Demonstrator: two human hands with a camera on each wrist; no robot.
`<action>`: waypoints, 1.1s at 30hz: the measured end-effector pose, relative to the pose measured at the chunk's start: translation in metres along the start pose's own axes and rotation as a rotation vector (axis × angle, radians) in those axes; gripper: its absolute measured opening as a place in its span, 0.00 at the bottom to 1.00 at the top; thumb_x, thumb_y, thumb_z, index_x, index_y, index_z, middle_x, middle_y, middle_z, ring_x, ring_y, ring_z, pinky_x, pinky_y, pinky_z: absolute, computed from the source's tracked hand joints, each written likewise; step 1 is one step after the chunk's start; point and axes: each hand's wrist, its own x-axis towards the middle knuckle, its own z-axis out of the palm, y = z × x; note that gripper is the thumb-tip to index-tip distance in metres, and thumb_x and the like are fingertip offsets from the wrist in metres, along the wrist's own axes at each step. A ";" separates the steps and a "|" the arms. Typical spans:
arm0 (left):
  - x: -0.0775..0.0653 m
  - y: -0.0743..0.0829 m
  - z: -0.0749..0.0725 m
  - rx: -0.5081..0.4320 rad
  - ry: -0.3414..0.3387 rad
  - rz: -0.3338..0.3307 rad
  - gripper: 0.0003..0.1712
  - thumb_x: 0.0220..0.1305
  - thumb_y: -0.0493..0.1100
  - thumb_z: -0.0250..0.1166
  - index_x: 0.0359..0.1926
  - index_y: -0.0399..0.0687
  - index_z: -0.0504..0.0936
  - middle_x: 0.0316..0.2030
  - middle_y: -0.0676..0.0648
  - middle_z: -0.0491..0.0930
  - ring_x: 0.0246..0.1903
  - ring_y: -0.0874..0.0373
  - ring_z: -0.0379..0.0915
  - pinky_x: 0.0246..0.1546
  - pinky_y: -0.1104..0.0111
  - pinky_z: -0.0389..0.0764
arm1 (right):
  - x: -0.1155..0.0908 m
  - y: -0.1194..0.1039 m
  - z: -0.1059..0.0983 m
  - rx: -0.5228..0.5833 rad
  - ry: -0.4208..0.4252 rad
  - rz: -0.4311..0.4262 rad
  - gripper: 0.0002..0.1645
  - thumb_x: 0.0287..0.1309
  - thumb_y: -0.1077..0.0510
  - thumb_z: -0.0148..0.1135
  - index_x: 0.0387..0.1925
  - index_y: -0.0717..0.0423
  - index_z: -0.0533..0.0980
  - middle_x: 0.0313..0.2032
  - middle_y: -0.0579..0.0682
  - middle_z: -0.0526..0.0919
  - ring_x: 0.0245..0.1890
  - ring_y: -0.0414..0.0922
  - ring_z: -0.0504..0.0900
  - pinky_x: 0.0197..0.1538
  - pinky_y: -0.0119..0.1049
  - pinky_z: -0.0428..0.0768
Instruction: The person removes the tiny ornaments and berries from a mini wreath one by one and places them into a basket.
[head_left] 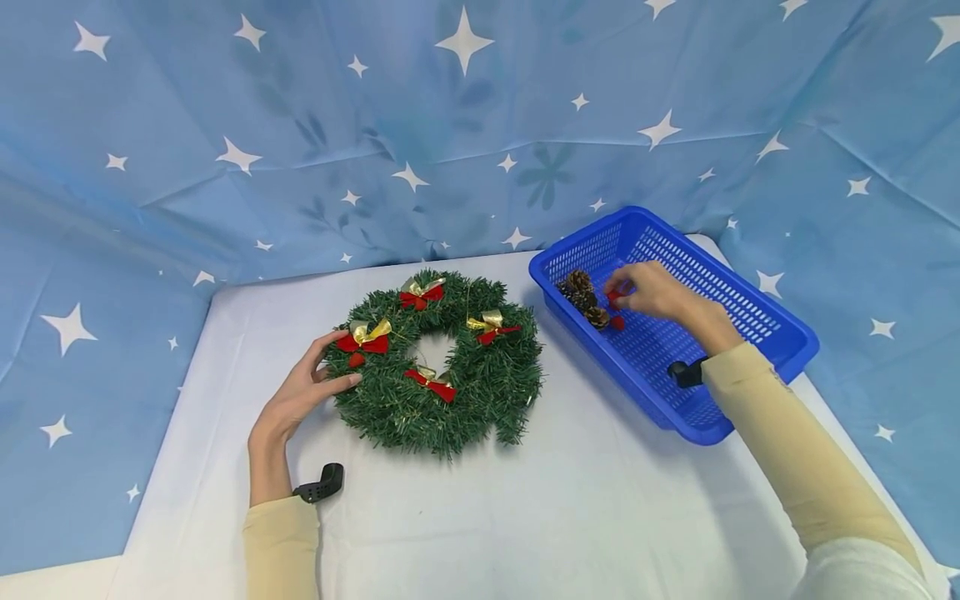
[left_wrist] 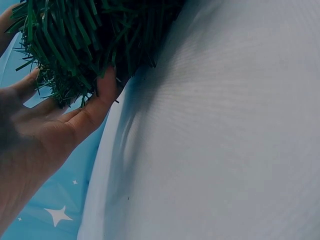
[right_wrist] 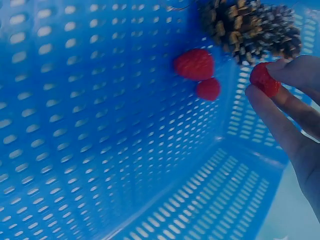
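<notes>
A round green wreath [head_left: 442,425] lies on the white table, with red-and-gold bows around its ring. At its left edge my left hand [head_left: 296,396] grips the greenery; in the left wrist view the thumb and fingers curl about the bristles. A red berry [head_left: 356,360] sits on the wreath just below the left bow [head_left: 364,337]. Over the blue basket [head_left: 648,350], my right hand [head_left: 651,287] pinches a small red berry [right_wrist: 265,80] between thumb and fingertips. Two other red berries [right_wrist: 195,64] lie inside the basket, beside several brown pine cones [right_wrist: 250,30].
The basket's raised rim [head_left: 585,367] stands to the right of the wreath, near the table's back right edge. Blue star-patterned cloth [head_left: 465,125] hangs behind and at both sides. White table cloth [head_left: 487,517] stretches in front of the wreath.
</notes>
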 end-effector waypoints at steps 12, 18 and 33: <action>-0.001 0.001 0.001 0.006 0.001 0.000 0.51 0.66 0.53 0.73 0.81 0.71 0.52 0.83 0.51 0.29 0.77 0.22 0.32 0.68 0.25 0.48 | 0.008 0.015 0.013 0.039 -0.061 0.040 0.13 0.57 0.71 0.66 0.45 0.69 0.84 0.41 0.64 0.88 0.41 0.58 0.87 0.45 0.51 0.86; 0.000 0.001 0.000 0.010 0.001 -0.002 0.51 0.66 0.54 0.73 0.81 0.71 0.53 0.83 0.50 0.29 0.77 0.23 0.33 0.68 0.25 0.48 | 0.008 0.017 0.018 0.052 -0.075 0.047 0.10 0.58 0.70 0.66 0.43 0.67 0.85 0.41 0.64 0.89 0.42 0.60 0.88 0.45 0.51 0.87; 0.001 0.000 -0.001 0.003 0.003 0.000 0.50 0.66 0.54 0.73 0.81 0.72 0.53 0.83 0.51 0.30 0.77 0.23 0.32 0.69 0.25 0.47 | 0.012 0.020 0.026 -0.008 -0.040 0.013 0.10 0.57 0.69 0.68 0.42 0.65 0.87 0.39 0.62 0.90 0.38 0.58 0.88 0.46 0.53 0.85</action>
